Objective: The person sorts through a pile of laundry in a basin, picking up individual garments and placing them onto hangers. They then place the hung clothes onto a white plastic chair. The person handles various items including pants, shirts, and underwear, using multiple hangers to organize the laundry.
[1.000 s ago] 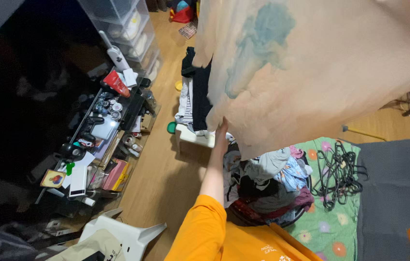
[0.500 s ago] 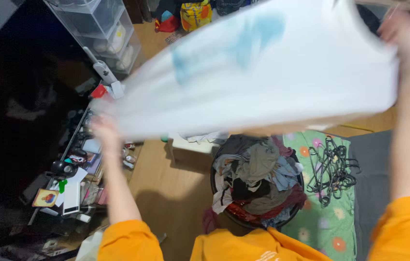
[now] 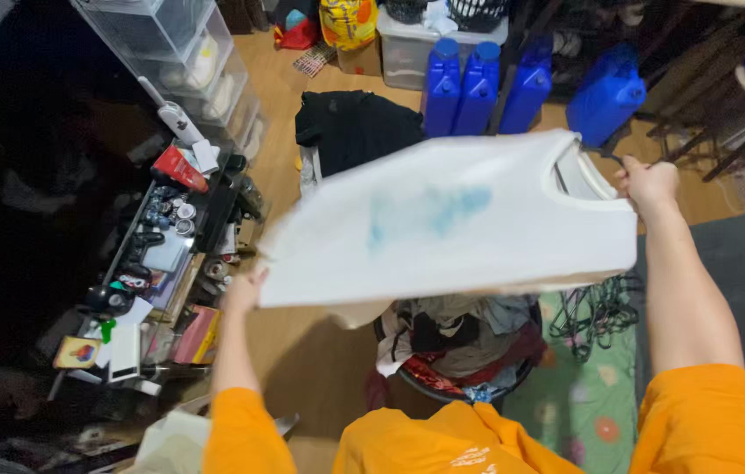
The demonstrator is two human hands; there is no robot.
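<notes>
I hold a white T-shirt [image 3: 460, 219] with a faded blue print stretched out flat in the air in front of me. My left hand [image 3: 245, 294] grips its lower left corner. My right hand [image 3: 647, 184] grips it near the collar at the upper right. Below the shirt stands a round basket [image 3: 456, 386] heaped with mixed clothes, partly hidden by the shirt. Both my arms wear orange sleeves.
A cluttered low shelf [image 3: 157, 272] of small items runs along the left. Clear plastic drawers [image 3: 188, 53] stand behind it. Blue jugs [image 3: 513, 83] line the back. A dark garment [image 3: 350, 127] lies on a stool. Black hangers [image 3: 587, 312] rest on a green flowered mat [image 3: 583, 404].
The shirt has come down from high overhead to a flat spread at chest height. My right hand has dropped and my left hand has moved right, and the back of the room now shows.
</notes>
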